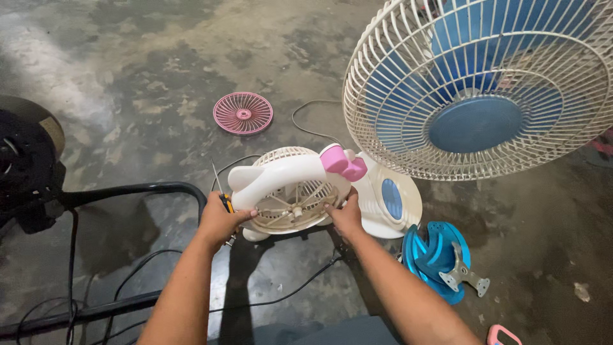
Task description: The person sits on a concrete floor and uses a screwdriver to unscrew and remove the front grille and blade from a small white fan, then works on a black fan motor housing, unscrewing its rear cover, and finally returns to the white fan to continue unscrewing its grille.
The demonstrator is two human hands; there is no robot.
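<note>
Left hand (220, 220) grips a screwdriver (223, 199) and the small white fan (290, 188); right hand (345, 216) clasps the fan's opposite rim. Pink grille (242, 113) lies well beyond; blue blades (434, 259) near right.

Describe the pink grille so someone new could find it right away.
Start at the big white fan with blue blades, upper right. Look left across the concrete floor, past the black cord. The pink grille lies flat there alone: a small round spoked disc, apart from both hands.
</note>
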